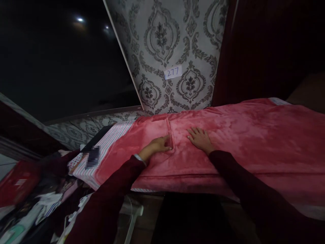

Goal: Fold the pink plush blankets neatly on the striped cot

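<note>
A pink-red plush blanket [243, 142] is spread over a long bed-like surface, with striped fabric [119, 130] showing past its left end. A squarish piece of the same pink plush [155, 127], with a seamed edge, lies on its left part. At the right edge of that piece is my left hand [157, 145], its thumb and forefinger apart and touching the fabric near the corner. The other fingers are curled and partly hidden. My right hand [200, 139] lies flat on the blanket to the right of that edge, fingers spread, holding nothing.
Patterned wallpaper [162, 37] with a paper label [173, 72] reading 277 rises behind the blanket. A large dark panel [63, 61] stands at left. Clothes [48, 203] and a red bag [20, 183] are heaped at lower left, near a pale frame leg [133, 217].
</note>
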Motion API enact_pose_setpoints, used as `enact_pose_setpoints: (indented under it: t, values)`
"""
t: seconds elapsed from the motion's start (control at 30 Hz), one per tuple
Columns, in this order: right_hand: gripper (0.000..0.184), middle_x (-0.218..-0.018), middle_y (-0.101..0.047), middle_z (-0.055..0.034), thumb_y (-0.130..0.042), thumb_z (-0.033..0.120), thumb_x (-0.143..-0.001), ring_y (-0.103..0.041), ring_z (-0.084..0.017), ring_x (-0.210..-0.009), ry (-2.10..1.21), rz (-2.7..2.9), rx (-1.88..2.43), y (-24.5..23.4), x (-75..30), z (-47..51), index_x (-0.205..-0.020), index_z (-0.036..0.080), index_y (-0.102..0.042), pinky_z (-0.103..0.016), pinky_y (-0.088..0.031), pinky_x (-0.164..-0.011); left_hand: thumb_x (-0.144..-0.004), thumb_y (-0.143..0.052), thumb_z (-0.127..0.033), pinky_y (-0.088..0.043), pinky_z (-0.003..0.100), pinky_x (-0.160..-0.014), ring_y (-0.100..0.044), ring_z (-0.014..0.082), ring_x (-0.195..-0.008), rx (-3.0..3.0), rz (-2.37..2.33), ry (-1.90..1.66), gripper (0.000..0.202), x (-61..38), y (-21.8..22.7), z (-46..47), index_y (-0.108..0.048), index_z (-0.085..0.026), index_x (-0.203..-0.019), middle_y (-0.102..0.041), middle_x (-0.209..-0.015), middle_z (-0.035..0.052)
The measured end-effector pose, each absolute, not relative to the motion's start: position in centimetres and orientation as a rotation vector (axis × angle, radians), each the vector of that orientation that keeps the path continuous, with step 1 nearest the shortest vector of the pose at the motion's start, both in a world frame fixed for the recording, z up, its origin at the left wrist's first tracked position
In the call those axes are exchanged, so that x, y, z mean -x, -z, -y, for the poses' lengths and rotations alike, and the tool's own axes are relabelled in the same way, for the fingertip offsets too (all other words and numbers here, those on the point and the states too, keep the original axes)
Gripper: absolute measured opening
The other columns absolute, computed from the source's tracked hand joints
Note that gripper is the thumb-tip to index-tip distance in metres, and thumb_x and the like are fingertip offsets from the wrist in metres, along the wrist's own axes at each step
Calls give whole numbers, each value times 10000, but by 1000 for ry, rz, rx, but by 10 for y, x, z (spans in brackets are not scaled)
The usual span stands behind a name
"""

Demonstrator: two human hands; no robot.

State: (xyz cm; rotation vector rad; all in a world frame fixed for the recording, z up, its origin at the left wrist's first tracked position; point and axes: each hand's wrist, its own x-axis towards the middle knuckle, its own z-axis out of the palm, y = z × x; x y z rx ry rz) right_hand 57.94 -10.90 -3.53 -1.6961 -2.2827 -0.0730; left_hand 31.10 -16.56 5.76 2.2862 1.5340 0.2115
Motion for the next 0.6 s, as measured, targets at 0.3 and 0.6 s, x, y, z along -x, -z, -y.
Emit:
enact_pose_setpoints:
  t: [0.3, 0.6]
  values:
    - [571, -1674, -388, -123, -368, 451, -1052, -348, -378, -1516, -149, 2291, 1738, 29, -583, 99, -1573, 248, -480, -650, -294, -1189, -866, -726, -344, -538, 367, -850, -708, 300, -999, -2153, -1879, -192, 513, -275, -62, 244, -665, -149, -1336, -766, -1099, 120]
    - [580, -1292, -731, -137, -538, 198, -943, -702, -246, -1100, -595, 2055, 1469, 9, -516, 100, -1521, 143, -550, -327, -543, -972, -930, -510, -148, -495, 452, -943, -606, 299, -1092, -2588, -1756, -655, 458, -335, -11, 300, -638, -218, -1364, -684, -1139, 131]
